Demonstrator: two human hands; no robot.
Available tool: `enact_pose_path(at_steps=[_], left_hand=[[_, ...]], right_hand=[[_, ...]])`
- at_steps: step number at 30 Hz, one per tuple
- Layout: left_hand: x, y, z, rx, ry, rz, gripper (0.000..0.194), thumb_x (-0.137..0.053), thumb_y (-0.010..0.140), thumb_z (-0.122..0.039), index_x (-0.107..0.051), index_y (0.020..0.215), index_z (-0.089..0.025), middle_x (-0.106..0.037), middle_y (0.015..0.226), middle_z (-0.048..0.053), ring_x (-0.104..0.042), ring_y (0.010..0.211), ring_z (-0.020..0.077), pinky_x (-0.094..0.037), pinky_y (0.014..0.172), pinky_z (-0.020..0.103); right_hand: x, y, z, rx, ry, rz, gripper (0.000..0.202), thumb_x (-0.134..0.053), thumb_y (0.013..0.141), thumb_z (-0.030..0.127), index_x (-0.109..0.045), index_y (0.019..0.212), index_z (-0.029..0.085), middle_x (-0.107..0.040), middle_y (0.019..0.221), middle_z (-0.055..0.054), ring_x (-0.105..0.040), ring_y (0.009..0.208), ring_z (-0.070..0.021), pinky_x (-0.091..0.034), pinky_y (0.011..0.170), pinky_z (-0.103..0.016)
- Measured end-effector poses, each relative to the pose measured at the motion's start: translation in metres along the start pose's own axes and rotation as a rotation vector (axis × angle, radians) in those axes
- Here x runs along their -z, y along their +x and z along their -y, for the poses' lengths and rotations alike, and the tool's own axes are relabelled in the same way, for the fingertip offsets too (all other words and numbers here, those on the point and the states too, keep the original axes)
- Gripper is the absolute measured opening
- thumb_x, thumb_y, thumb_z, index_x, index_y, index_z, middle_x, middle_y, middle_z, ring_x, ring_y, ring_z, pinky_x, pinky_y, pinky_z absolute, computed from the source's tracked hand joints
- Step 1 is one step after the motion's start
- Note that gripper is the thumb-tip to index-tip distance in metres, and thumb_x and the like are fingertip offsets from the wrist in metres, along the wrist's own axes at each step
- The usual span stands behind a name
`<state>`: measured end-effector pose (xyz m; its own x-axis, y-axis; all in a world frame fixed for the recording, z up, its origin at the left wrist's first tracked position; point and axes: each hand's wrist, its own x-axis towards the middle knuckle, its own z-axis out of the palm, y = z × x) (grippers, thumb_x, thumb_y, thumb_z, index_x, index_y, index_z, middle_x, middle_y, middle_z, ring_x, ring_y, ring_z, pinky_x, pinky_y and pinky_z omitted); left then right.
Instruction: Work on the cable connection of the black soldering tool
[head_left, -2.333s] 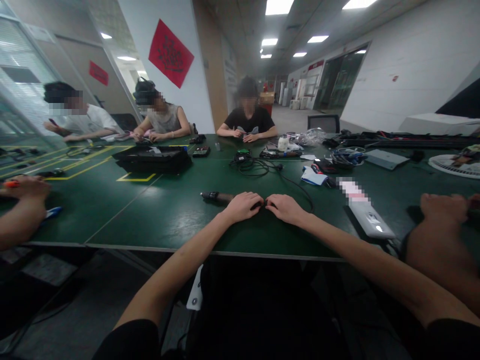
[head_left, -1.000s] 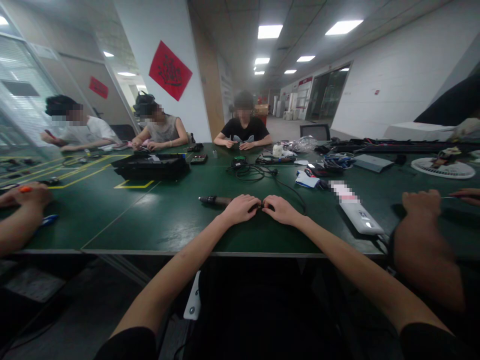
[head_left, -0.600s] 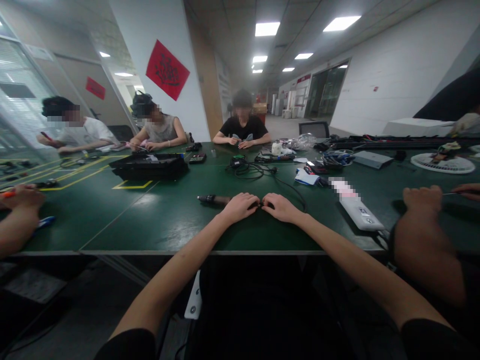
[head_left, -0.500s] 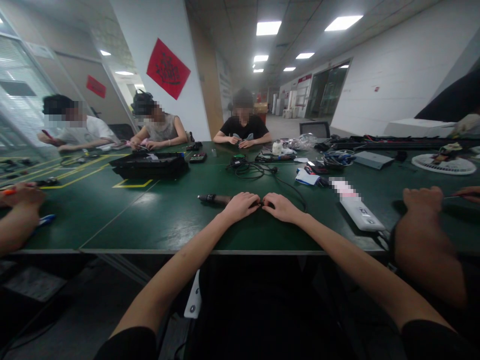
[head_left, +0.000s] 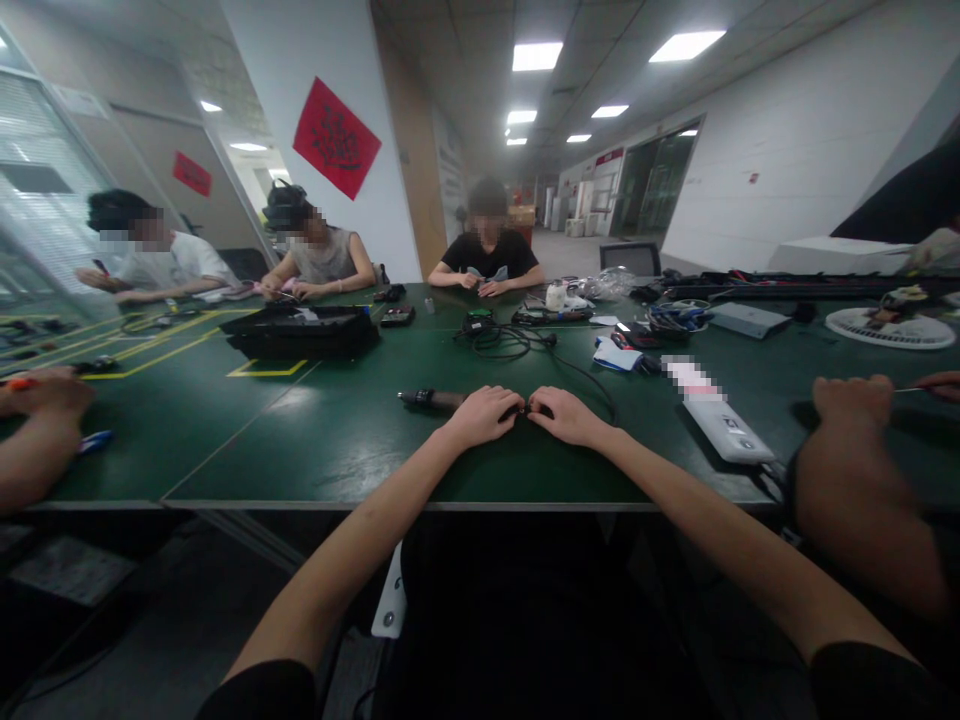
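Observation:
On the green table (head_left: 300, 450) lies a dark cylindrical tool (head_left: 429, 399), its black tip pointing left. My left hand (head_left: 487, 414) is wrapped over the tool's right part. Close beside it, my right hand (head_left: 559, 413) has its fingers curled in a pinch at the tool's right end, where a small dark part shows between the two hands. A black cable curves from behind my right hand back to a coil (head_left: 510, 342) farther up the table.
A black tray (head_left: 300, 332) stands at the back left. On the right lie a white power strip (head_left: 726, 430) and a blue-white packet (head_left: 616, 354). Co-workers' hands are at the left (head_left: 56, 395) and right (head_left: 855, 402) edges; other people sit across the table.
Both hands stay almost in place around the tool, with the fingers shifted slightly. The whole view has moved a little.

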<state>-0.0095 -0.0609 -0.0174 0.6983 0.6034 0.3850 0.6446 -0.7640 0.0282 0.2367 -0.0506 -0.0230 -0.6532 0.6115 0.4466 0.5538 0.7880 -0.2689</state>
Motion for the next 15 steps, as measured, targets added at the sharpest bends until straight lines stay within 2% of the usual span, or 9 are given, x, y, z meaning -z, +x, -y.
enact_pose_path(at_steps=[6, 11, 15], left_hand=[[-0.0016, 0.0007, 0.001, 0.036, 0.007, -0.012, 0.017, -0.059, 0.1, -0.033, -0.063, 0.114, -0.024, -0.071, 0.109, 0.005, -0.065, 0.104, 0.0237, -0.048, 0.094, 0.039], [-0.0026, 0.0006, 0.0012, -0.002, 0.013, -0.002, 0.017, -0.057, 0.101, -0.029, -0.063, 0.116, -0.025, -0.071, 0.112, 0.005, -0.064, 0.106, 0.0233, -0.047, 0.096, 0.038], [-0.0011, 0.0001, -0.0011, 0.022, 0.032, -0.006, 0.018, -0.058, 0.101, -0.034, -0.063, 0.114, -0.024, -0.07, 0.11, 0.006, -0.064, 0.105, 0.0239, -0.047, 0.095, 0.038]], right_hand=[[0.0017, -0.0002, 0.0008, -0.001, 0.005, 0.003, 0.007, -0.067, 0.096, 0.022, -0.064, 0.091, 0.022, -0.068, 0.101, -0.006, -0.062, 0.093, -0.0219, -0.048, 0.088, -0.035], [0.0038, -0.0001, 0.0022, 0.005, 0.016, 0.015, 0.006, -0.066, 0.096, 0.023, -0.065, 0.091, 0.022, -0.069, 0.1, -0.006, -0.062, 0.092, -0.022, -0.048, 0.089, -0.036], [0.0038, -0.0001, 0.0022, 0.003, 0.013, 0.015, 0.007, -0.066, 0.097, 0.024, -0.064, 0.091, 0.022, -0.069, 0.101, -0.006, -0.062, 0.093, -0.0221, -0.048, 0.089, -0.036]])
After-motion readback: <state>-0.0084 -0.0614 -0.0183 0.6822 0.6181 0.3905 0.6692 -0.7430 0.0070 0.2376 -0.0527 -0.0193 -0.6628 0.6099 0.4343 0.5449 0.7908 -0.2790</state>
